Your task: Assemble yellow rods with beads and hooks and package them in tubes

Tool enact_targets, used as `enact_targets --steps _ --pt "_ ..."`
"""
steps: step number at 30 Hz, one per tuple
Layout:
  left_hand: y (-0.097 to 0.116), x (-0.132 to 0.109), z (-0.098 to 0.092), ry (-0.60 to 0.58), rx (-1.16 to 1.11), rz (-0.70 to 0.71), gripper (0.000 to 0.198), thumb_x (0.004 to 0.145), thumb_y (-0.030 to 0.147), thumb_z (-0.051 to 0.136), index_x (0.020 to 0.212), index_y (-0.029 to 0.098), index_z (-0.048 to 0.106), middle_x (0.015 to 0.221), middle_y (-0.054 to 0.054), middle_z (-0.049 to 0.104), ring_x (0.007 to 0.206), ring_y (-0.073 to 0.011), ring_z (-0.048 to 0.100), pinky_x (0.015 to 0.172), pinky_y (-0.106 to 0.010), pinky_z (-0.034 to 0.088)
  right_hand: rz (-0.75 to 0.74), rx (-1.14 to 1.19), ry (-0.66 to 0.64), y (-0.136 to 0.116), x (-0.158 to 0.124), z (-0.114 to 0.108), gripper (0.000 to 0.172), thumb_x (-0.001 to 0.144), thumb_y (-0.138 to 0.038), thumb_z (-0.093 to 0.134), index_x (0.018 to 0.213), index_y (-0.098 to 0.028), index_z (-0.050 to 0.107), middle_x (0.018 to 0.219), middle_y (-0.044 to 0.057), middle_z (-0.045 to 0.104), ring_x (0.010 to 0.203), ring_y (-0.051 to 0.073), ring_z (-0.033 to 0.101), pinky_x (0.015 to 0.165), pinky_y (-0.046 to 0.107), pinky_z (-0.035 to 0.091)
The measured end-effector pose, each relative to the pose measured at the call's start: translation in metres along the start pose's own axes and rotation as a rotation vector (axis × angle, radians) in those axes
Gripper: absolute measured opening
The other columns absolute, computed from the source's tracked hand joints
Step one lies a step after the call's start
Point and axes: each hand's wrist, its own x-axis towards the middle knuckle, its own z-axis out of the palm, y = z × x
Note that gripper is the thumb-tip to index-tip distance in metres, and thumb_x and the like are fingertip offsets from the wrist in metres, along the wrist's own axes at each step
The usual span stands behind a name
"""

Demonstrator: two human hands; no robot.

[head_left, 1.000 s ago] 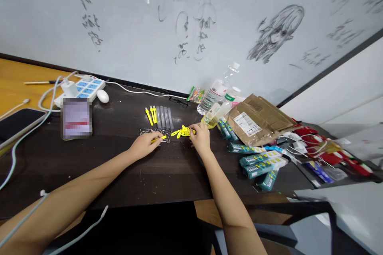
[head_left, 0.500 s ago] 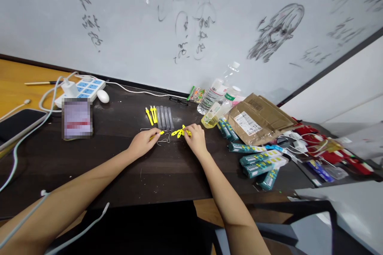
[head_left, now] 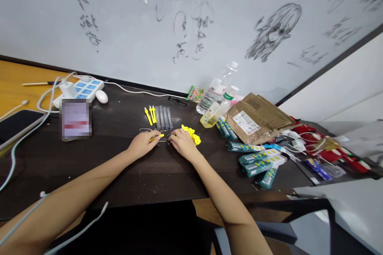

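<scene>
My left hand [head_left: 142, 144] is closed in a pinch on a small yellow plastic piece [head_left: 161, 136], whose tip sticks out past the fingers. Just to its right, my right hand [head_left: 184, 144] reaches down with its fingertips together at the bent metal wires [head_left: 163, 140]; the fingers partly cover these wires. Beside the right hand's knuckles lies a pile of yellow plastic pieces [head_left: 193, 134]. Behind the hands, several clear tubes [head_left: 164, 117] lie side by side, and left of them are slim yellow sticks [head_left: 149, 116] with pale tips.
Two bottles [head_left: 212, 95] and a snack packet [head_left: 195, 94] stand near the whiteboard [head_left: 128, 28]. A cardboard parcel [head_left: 257, 117] and several green boxes [head_left: 260, 166] lie on the right. On the left are a power strip [head_left: 85, 89], a white mouse [head_left: 102, 96] and a phone [head_left: 19, 129].
My right hand has left the yellow pieces and moved left to the bent wires. The yellow pieces now lie in a pile on the table. My left hand still holds its yellow piece.
</scene>
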Motion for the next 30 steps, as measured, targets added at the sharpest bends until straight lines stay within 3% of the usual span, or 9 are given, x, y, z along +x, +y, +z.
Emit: enact_targets --steps 6,13,17,21,26,30 --pt "-0.001 -0.001 0.001 -0.018 0.016 0.004 0.028 0.091 0.037 0.039 0.099 0.024 0.062 0.097 -0.002 0.071 0.085 -0.0191 0.065 0.076 -0.028 0.045 -0.01 0.032 -0.115 -0.002 -0.001 -0.012 0.011 0.088 -0.015 0.049 0.09 -0.019 0.059 0.091 0.006 0.054 0.089 0.02 0.043 0.079 0.032 0.034" --pt "0.0 -0.001 0.0 -0.032 0.005 0.009 0.03 0.091 0.039 0.038 0.099 0.024 0.062 0.098 -0.002 0.07 0.086 -0.0189 0.065 0.075 -0.027 0.044 0.04 0.044 -0.313 -0.002 0.012 -0.024 0.009 0.072 -0.011 0.059 0.077 -0.018 0.058 0.088 0.006 0.058 0.088 0.02 0.049 0.073 0.029 0.034" --pt "0.0 -0.001 -0.001 -0.037 0.002 0.013 0.031 0.091 0.039 0.038 0.099 0.023 0.062 0.099 -0.003 0.07 0.087 -0.0201 0.065 0.077 -0.029 0.044 0.023 0.063 -0.411 0.002 0.023 -0.022 0.015 0.064 -0.005 0.06 0.067 -0.02 0.057 0.069 0.002 0.058 0.07 0.017 0.053 0.06 0.026 0.031" --pt "0.0 -0.002 -0.001 -0.042 -0.001 0.024 0.031 0.091 0.039 0.038 0.099 0.023 0.063 0.096 -0.003 0.071 0.086 -0.0202 0.065 0.075 -0.028 0.044 0.02 0.198 -0.491 0.011 0.031 -0.021 0.017 0.06 -0.006 0.061 0.066 -0.02 0.054 0.059 -0.003 0.053 0.054 0.012 0.048 0.051 0.023 0.027" --pt "-0.002 -0.002 0.001 -0.039 -0.006 0.035 0.03 0.091 0.039 0.037 0.101 0.024 0.062 0.092 -0.002 0.07 0.081 -0.0189 0.065 0.072 -0.027 0.043 0.099 0.58 -0.278 0.017 0.025 -0.013 0.009 0.068 -0.012 0.052 0.072 -0.019 0.05 0.058 -0.006 0.048 0.053 0.01 0.046 0.053 0.02 0.032" --pt "-0.002 -0.002 0.003 -0.064 0.003 0.014 0.033 0.092 0.041 0.034 0.1 0.023 0.061 0.081 -0.001 0.069 0.073 -0.0182 0.064 0.067 -0.026 0.042 0.263 0.928 -0.064 0.002 0.016 0.008 0.005 0.072 -0.02 0.049 0.074 -0.019 0.045 0.063 -0.006 0.046 0.055 0.009 0.043 0.054 0.02 0.035"
